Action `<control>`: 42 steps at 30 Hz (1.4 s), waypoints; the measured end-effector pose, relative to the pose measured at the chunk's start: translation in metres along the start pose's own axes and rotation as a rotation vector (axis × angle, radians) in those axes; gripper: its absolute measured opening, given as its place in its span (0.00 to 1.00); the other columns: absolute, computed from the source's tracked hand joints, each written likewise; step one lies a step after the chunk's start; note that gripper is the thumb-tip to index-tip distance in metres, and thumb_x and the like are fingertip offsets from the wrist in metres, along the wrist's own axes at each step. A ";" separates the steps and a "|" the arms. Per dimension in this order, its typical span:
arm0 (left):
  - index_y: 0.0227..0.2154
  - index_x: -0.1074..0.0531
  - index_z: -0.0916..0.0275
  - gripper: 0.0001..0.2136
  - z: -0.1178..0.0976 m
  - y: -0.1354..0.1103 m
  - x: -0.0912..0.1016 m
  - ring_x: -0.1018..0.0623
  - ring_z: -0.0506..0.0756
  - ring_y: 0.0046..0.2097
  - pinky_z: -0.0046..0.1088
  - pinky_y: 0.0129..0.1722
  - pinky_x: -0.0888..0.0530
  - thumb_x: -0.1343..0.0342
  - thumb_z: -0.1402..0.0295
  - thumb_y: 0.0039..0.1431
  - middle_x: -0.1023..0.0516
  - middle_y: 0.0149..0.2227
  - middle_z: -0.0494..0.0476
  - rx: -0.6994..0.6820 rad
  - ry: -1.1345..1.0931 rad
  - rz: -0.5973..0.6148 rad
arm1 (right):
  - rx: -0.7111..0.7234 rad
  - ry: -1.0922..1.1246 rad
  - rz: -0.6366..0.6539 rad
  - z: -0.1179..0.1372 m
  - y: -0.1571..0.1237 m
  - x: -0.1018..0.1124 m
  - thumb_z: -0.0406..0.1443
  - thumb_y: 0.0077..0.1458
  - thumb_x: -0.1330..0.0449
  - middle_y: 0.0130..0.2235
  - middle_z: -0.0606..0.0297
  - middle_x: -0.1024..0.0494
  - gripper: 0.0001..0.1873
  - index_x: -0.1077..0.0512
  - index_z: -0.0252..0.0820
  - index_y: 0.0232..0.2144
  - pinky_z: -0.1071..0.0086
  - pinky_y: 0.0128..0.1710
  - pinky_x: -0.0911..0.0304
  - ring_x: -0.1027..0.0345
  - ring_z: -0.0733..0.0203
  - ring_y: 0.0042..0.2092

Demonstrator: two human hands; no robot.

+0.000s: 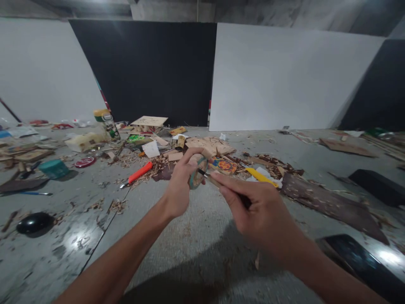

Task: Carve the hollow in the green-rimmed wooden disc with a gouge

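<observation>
My left hand (180, 181) is closed around the edge of a small round wooden piece (195, 179) with teal paint along its rim. In my right hand (257, 204) is a thin wooden-handled tool (202, 172), pinched between thumb and fingers. Its dark tip meets or nearly meets the face of the round piece; whether it is a brush or a carving blade I cannot tell. Just beyond the hands lies a painted piece (225, 165) in orange, blue and yellow. A yellow utility knife (261, 177) rests to the right, and an orange utility knife (139, 173) to the left.
Wood shavings and scraps litter the concrete floor. Leftward are a teal container (53, 169), a red lid (85, 162), a black rounded object (34, 223) and a tall can (107, 125). Rightward lie a brown strip (329, 204), a black block (379, 185) and a glossy dark object (363, 261).
</observation>
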State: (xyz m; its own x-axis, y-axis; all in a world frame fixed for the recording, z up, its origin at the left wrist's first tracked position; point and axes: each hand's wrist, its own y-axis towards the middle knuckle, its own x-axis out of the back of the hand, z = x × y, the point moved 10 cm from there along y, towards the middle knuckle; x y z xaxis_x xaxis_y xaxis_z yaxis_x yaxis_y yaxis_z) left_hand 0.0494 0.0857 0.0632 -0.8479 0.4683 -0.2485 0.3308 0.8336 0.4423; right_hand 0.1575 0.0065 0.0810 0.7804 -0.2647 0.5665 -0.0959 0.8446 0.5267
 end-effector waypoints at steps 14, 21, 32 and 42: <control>0.36 0.28 0.65 0.14 0.021 0.001 -0.005 0.22 0.61 0.38 0.38 0.33 0.23 0.56 0.66 0.54 0.22 0.37 0.65 0.135 -0.389 -0.017 | -0.450 0.614 0.311 -0.051 0.003 -0.024 0.41 0.62 0.43 0.18 0.78 0.48 0.20 0.24 0.42 0.53 0.76 0.16 0.60 0.60 0.71 0.18; 0.38 0.28 0.68 0.15 0.020 0.002 -0.003 0.21 0.62 0.38 0.40 0.33 0.21 0.58 0.69 0.56 0.21 0.36 0.67 0.165 -0.431 0.014 | -0.087 0.030 0.084 -0.021 0.006 0.009 0.36 0.62 0.44 0.33 0.61 0.17 0.18 0.21 0.45 0.50 0.70 0.23 0.36 0.28 0.60 0.28; 0.39 0.27 0.65 0.14 0.037 -0.002 -0.008 0.20 0.62 0.38 0.42 0.35 0.21 0.50 0.61 0.57 0.20 0.35 0.63 0.310 -0.469 0.120 | 0.043 -0.135 0.080 -0.016 0.009 0.009 0.33 0.60 0.45 0.47 0.62 0.17 0.18 0.22 0.43 0.49 0.64 0.39 0.25 0.20 0.55 0.44; 0.53 0.30 0.63 0.19 0.023 0.010 0.023 0.26 0.63 0.54 0.46 0.55 0.30 0.50 0.60 0.63 0.25 0.53 0.66 -0.178 1.072 0.288 | -0.002 -0.322 0.209 -0.043 0.012 0.001 0.36 0.60 0.45 0.48 0.59 0.17 0.18 0.21 0.45 0.49 0.56 0.39 0.27 0.21 0.49 0.43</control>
State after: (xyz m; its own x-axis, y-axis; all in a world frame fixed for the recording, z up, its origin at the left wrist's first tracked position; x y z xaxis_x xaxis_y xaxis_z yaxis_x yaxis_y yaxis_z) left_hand 0.0428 0.1117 0.0422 -0.6964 0.0717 0.7141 0.5808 0.6408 0.5020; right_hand 0.1837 0.0368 0.0604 0.5104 -0.2186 0.8317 -0.2308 0.8969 0.3773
